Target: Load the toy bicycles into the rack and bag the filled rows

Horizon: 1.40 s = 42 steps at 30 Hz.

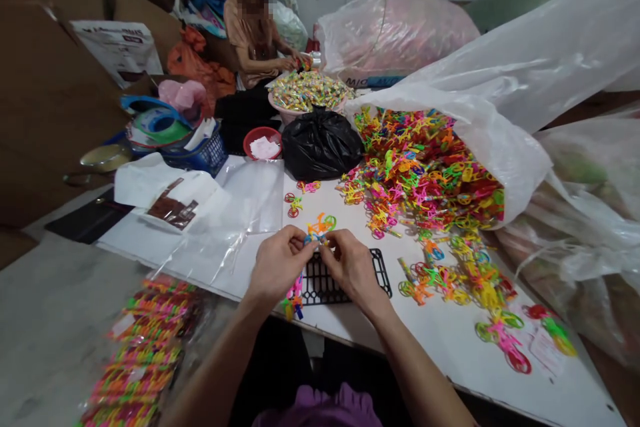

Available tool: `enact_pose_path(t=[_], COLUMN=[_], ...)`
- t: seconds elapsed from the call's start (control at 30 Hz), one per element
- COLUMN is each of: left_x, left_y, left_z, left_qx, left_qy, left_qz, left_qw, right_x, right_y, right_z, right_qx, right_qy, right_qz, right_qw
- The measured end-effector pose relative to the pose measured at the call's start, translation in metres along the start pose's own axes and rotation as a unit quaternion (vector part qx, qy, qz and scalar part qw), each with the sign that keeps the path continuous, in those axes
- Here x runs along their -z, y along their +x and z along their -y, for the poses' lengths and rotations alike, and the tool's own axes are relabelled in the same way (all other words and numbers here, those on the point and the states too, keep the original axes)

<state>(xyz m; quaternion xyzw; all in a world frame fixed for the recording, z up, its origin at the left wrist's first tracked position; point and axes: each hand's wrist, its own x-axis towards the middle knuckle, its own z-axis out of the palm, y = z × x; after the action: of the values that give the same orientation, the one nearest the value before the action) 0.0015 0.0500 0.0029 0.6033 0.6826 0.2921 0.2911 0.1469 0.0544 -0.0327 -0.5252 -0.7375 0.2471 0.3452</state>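
A small plastic toy bicycle (318, 225) in orange, green and blue is held between my two hands, above the table. My left hand (281, 260) pinches its near end from the left, thumb against fingertips. From the right, the fingers of my right hand (353, 265) close on the same end; the exact point of contact is partly hidden. Beneath both hands lies a black plastic grid (383, 273). Pink, green and blue toy pieces (295, 299) sit at the grid's left edge. Two more toy bicycles (295, 203) lie beyond my left hand.
A clear bag (520, 173) spills many colourful toys (415, 167) across the right side. A black bag (323, 145), red bowl (263, 143) and blue basket (210, 153) stand behind. Packed toys (145, 347) lie low left. Another person (260, 33) works beyond a full basin (310, 90).
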Motion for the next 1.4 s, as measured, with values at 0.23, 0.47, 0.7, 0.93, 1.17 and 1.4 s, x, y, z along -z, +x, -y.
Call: enact_pose_path(t=[0.23, 0.47, 0.7, 0.93, 1.17, 1.4], left_x=[0.002, 0.012, -0.003, -0.015, -0.021, -0.018], left_y=[-0.012, -0.002, -0.002, 0.0, 0.003, -0.001], left_z=[0.013, 0.042, 0.046, 0.059, 0.067, 0.059], left_qx=[-0.047, -0.265, -0.301, -0.35, -0.389, -0.363], left_qy=[0.078, 0.121, 0.149, 0.161, 0.157, 0.176], left_qz=[-0.09, 0.03, 0.045, -0.042, -0.063, -0.044], left_qw=[0.992, 0.956, 0.941, 0.922, 0.905, 0.914], right_x=[-0.011, -0.047, -0.058, -0.066, -0.013, 0.035], right_y=[-0.005, -0.006, -0.016, -0.013, 0.041, 0.139], right_z=[-0.016, -0.039, -0.037, -0.033, -0.057, -0.093], right_qx=[-0.072, -0.092, -0.001, -0.008, -0.002, -0.05], right_qy=[-0.025, 0.146, 0.053, -0.069, -0.01, -0.433], right_qz=[0.045, 0.074, 0.105, 0.125, 0.183, 0.103], right_qw=[0.996, 0.982, 0.993, 0.99, 0.983, 0.894])
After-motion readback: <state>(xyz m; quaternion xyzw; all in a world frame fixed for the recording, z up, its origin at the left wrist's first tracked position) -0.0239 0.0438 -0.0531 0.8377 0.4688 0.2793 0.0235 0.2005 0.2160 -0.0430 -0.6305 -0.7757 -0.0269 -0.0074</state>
